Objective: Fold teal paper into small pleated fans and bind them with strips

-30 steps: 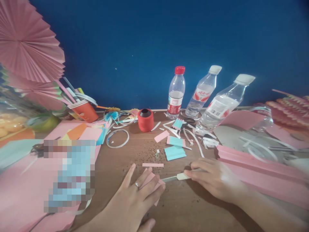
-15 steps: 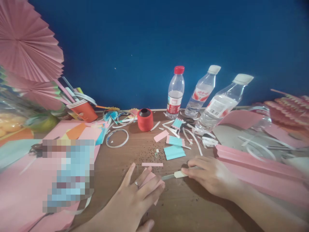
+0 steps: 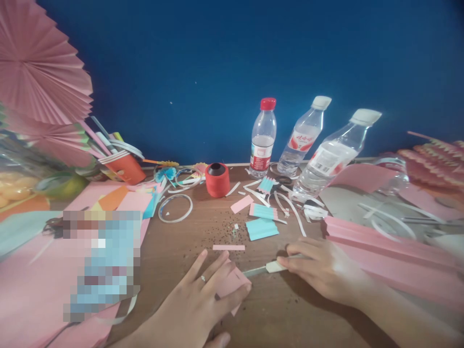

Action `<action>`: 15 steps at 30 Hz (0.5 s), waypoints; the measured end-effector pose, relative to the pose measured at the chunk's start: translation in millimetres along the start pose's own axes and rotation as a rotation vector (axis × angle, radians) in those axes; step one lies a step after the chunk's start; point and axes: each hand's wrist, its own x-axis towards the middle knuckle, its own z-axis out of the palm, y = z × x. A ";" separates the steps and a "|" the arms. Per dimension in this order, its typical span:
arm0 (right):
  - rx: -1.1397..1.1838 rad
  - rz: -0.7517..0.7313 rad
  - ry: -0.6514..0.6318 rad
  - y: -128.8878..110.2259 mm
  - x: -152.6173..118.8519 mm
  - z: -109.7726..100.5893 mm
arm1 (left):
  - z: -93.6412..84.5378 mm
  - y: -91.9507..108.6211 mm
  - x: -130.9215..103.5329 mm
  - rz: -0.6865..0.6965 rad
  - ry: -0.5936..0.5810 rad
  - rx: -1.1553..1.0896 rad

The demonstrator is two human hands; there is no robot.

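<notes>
My left hand (image 3: 197, 297) lies spread over a small folded piece of pink paper (image 3: 232, 281), its fingers resting on and around it on the wooden table. A ring is on one finger. My right hand (image 3: 315, 270) is closed around the white handle of a craft knife (image 3: 274, 266). The knife's blade points left, and its tip reaches the right edge of the pink piece. A narrow pink paper strip (image 3: 228, 247) lies just beyond my left fingertips. Past it, a pleated blue paper piece (image 3: 262, 229) lies among dark specks.
A red roll (image 3: 217, 181) and several bottles, one with a red cap (image 3: 268, 103), stand along the blue wall. White scraps and a tape ring (image 3: 176, 208) lie between. At left are an orange cup (image 3: 126, 166) of pens and pink sheets; folded pink paper (image 3: 384, 256) lies right.
My right hand has drawn the knife slightly to the right. The fingers of my left hand have shifted apart, and more of the pink piece shows between them.
</notes>
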 end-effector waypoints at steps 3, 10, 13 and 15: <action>0.009 0.001 -0.004 0.8 -0.4 -0.9 | 0.4 -0.8 -0.1 0.013 0.001 0.009; -0.014 0.007 -0.006 0.5 2.3 -1.2 | -6.4 0.8 6.1 -0.017 -0.086 -0.014; -0.028 -0.002 0.012 -0.2 5.4 -0.6 | -7.0 0.9 7.1 -0.026 -0.091 -0.011; -0.032 -0.001 0.019 -0.3 6.7 -0.6 | -6.3 0.6 6.6 -0.022 -0.085 -0.010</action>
